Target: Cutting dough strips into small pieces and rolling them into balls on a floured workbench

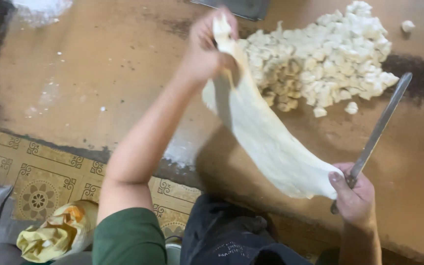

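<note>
the left hand (206, 49) is closed around the top end of a long sheet of dough (266, 137), lifting it above the bench (99, 73). the dough is pale cream, smooth and floppy, narrow where it is pinched and widening as it sags in a diagonal band down to the right, where its lower end meets the right hand (354, 196). its surface looks matte, with soft folds near the grip.

the fingertips of the left hand are partly covered by the dough, so how many fingers pinch it cannot be made out. the right hand is wrapped around the handle of a long knife (379, 127), and the handle itself is hidden inside the fist; only the slim grey blade shows, slanting up and right over the bench. whether the dough's lower edge touches the blade near the thumb cannot be told.

the left arm is raised and stretched forward from a dark green sleeve (128, 235), wrist bent over the dough. the right forearm comes in from the bottom edge, thumb uppermost.

beyond the dough, a heap of small cut dough pieces (330, 54) lies on the brown bench, a few strays just beside it. below the bench edge, a patterned floor (40, 181) and a crumpled yellow bag (55, 235) show.
</note>
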